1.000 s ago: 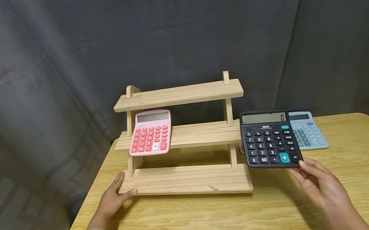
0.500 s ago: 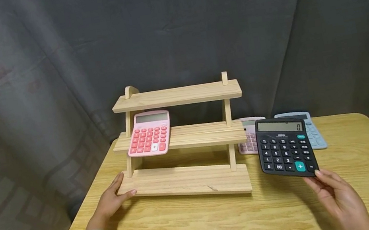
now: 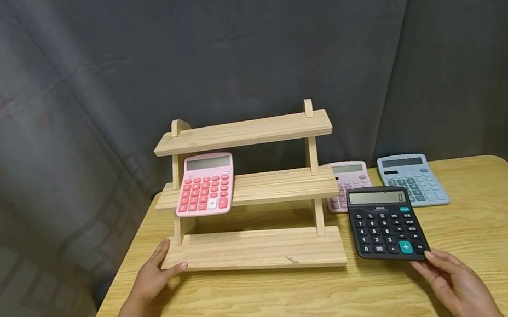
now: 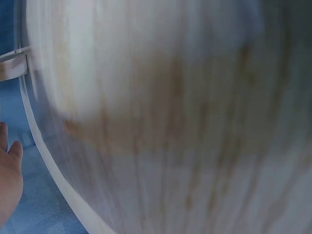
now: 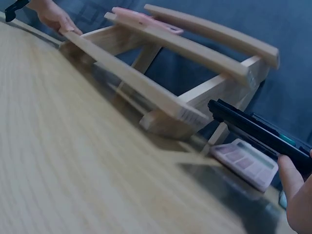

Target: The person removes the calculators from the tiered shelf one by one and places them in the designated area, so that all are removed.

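In the head view my right hand pinches a black calculator by its lower right corner, thumb on top. The calculator is held above the table, right of a three-tier wooden display rack. My left hand grips the left end of the rack's bottom board, thumb at the front edge. A pink calculator leans on the left part of the middle tier. In the right wrist view the black calculator appears edge-on, clear of the table, with its shadow below.
A pale pink calculator lies behind the rack's right end, partly hidden by rack and black calculator. Beside it lies a light blue calculator. The wooden table ends at a grey curtain.
My right hand first moved right, then down and slightly left with the black calculator, uncovering more of the pale pink and light blue ones. My left hand stays at the rack.
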`<state>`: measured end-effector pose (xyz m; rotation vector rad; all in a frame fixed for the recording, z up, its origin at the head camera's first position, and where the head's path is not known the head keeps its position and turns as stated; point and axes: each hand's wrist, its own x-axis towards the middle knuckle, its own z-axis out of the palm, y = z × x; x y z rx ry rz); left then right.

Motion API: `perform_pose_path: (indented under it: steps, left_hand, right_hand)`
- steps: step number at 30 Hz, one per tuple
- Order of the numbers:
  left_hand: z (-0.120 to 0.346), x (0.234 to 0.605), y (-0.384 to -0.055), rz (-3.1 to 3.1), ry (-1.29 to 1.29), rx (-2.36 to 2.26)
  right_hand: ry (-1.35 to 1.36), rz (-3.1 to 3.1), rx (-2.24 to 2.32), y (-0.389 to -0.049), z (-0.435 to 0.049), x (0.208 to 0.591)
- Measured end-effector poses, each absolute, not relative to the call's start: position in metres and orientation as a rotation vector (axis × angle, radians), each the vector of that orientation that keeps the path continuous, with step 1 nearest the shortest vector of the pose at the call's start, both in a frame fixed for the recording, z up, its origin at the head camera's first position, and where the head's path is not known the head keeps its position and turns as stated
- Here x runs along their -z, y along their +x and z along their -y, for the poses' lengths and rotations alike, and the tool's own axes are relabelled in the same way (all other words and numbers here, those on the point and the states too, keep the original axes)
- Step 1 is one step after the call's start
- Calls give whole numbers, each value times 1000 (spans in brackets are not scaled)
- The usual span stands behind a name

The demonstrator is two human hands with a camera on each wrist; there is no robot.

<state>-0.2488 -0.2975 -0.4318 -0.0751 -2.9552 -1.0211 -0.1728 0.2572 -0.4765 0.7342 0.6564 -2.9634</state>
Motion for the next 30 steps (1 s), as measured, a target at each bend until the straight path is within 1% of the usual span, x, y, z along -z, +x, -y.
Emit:
perform_pose_path:
  steps: [7,12,22,30]
  left_hand:
    - [297,432,-248,2965,-64,1038]
    - [296,431,-248,2967,-64,1023]
    - [297,432,-250,2973,-66,999]
    - [296,431,-248,2968,-68,993]
  right_hand:
    - [754,-725,2899,-172,-254,487]
    - [743,-733,2869,-173,-252,489]
    - [821,-828,2800,-177,-246,489]
    - [819,-1158,2654,-180,-242,488]
